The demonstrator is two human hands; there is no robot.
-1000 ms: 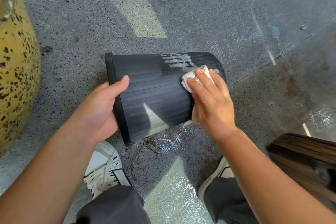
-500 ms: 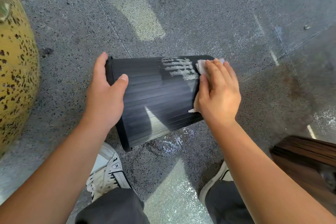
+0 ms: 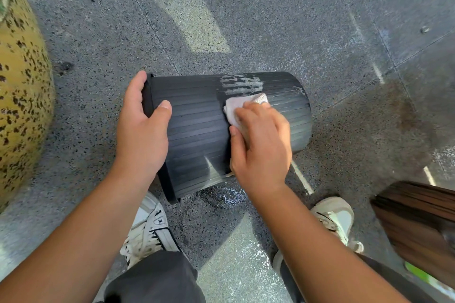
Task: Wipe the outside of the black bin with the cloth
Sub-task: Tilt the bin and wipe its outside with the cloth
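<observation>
The black ribbed bin [image 3: 197, 130] lies on its side on the speckled floor, its rim to the left and its base to the right. My left hand [image 3: 141, 128] grips the rim end, thumb on the upper side and fingers curled over the lip. My right hand [image 3: 261, 145] presses a small white cloth [image 3: 236, 106] flat against the bin's side near its middle. A patch of whitish smear [image 3: 241, 83] marks the ribs just above the cloth.
A large yellow, black-speckled rounded object [image 3: 22, 96] stands at the left. A dark brown slatted object [image 3: 418, 224] sits at the lower right. My two white shoes [image 3: 147, 231] are just below the bin, with a wet patch [image 3: 221, 197] on the floor between them.
My right hand has slid the cloth from the bin's far base end back toward its middle and down. My left hand has kept its hold on the rim.
</observation>
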